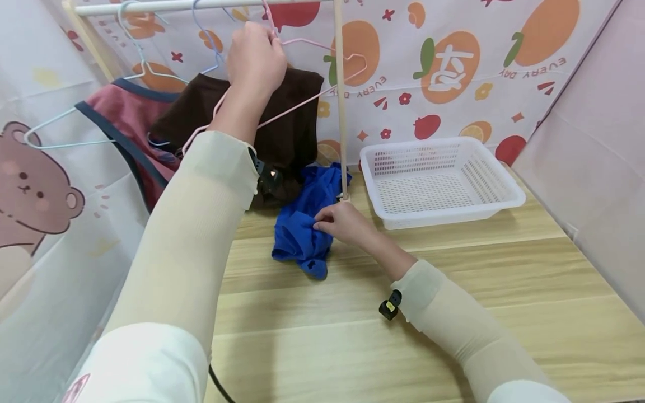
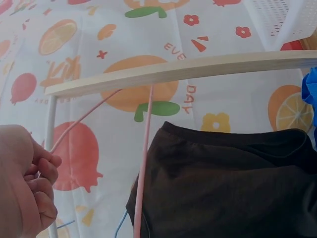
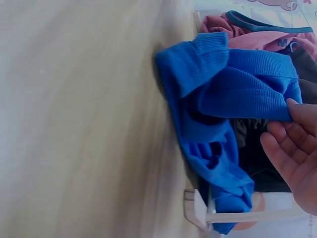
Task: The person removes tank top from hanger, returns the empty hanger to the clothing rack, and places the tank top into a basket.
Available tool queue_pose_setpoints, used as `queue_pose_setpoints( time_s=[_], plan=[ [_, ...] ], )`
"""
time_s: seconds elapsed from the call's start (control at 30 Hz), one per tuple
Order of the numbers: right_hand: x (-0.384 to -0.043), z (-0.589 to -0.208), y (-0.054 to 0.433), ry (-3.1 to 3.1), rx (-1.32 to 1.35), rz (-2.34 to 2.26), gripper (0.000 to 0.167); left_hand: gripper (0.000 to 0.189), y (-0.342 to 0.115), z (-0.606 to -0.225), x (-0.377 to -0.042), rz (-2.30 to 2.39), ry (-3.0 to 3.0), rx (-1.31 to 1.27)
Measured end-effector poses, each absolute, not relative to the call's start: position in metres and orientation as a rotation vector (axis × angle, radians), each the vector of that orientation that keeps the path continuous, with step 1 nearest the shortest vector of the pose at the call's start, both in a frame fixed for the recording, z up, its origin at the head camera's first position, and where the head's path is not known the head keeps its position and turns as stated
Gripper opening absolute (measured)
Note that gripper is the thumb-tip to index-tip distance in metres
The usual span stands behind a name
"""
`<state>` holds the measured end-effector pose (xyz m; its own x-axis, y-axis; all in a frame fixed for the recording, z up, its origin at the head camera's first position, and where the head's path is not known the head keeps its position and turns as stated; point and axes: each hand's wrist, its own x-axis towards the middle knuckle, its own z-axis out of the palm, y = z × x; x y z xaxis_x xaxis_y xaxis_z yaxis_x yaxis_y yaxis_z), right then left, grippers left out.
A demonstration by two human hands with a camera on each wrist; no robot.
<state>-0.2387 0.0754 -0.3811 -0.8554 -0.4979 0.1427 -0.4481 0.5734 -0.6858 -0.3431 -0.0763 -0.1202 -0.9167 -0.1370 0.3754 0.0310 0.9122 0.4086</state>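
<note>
My left hand [image 1: 256,59] is raised at the rack's rail and grips a pink hanger [image 1: 302,105] near its hook. No garment hangs on that hanger. Low on the right, my right hand [image 1: 345,224] pinches an edge of a blue garment [image 1: 297,232] between thumb and fingers. That garment lies crumpled on the table by the foot of the rack, and the right wrist view shows its ribbed band lifted at the pinch. Behind the left forearm hangs a dark brown garment [image 1: 297,120], partly hidden by it.
A wooden rack [image 1: 340,101] holds a pink garment with blue trim [image 1: 126,109] on a light green hanger [image 1: 70,144] at the left. A blue hanger [image 1: 204,33] hooks on the rail too. To the right, a white plastic basket [image 1: 448,215] stands on the wooden table [image 1: 302,330].
</note>
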Motion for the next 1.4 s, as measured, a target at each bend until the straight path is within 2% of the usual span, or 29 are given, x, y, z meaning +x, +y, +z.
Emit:
queue_pose_setpoints(
  time_s=[0.33,0.6,1.03,1.4],
  plan=[
    [-0.229,-0.407,0.064,2.701,-0.946,-0.992,0.011,0.04,-0.072,-0.099,-0.35,-0.464,-2.726,0.109],
    [-0.226,-0.412,0.062,2.682,-0.897,-1.006,0.011,0.05,-0.072,-0.093,-0.352,-0.454,-2.716,0.115],
    [-0.227,-0.409,0.06,2.656,-0.902,-1.042,0.01,0.053,-0.073,-0.116,-0.368,-0.367,-2.822,0.064],
    [-0.229,-0.41,0.06,2.653,-0.897,-1.056,0.009,0.049,-0.068,-0.133,-0.364,-0.316,-2.834,-0.031]
  ],
)
